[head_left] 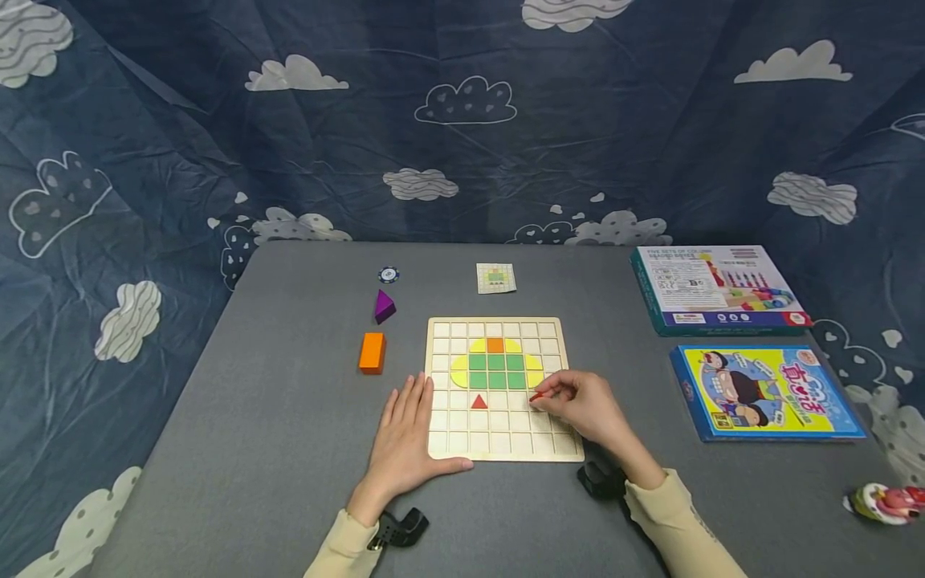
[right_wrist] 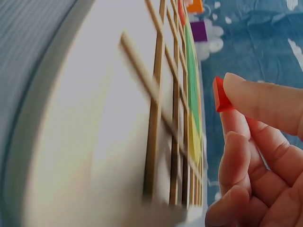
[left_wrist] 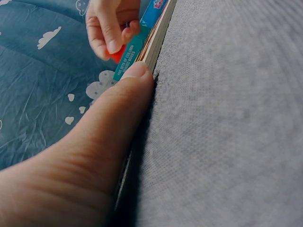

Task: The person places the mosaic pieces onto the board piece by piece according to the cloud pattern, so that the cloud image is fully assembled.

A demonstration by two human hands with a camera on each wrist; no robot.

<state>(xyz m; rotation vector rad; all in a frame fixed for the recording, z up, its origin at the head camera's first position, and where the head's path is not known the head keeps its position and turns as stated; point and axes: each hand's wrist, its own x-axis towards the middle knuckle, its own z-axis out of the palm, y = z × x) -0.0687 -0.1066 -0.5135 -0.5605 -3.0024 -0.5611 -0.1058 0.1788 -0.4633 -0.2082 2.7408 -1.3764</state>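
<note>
A wooden grid board [head_left: 448,441] lies on the grey table, with green squares [head_left: 496,362], an orange square [head_left: 495,345] and yellow rounded pieces [head_left: 459,372] set in its cells. One red triangle piece [head_left: 479,402] sits in a cell below the green ones. My right hand [head_left: 588,405] pinches a small red piece [right_wrist: 220,94] between thumb and finger, just over the board's right part. With fingers straight, my left hand [head_left: 405,441] rests at the board's left edge, its thumb [left_wrist: 128,94] along the lower corner.
Left of the board stand an orange block [head_left: 372,353], a purple triangular block [head_left: 385,307] and a poker chip [head_left: 389,274]. A small pattern card [head_left: 496,278] lies behind it. Two game boxes, one white-topped [head_left: 723,281] and one blue [head_left: 769,393], and a figurine [head_left: 887,504] are on the right.
</note>
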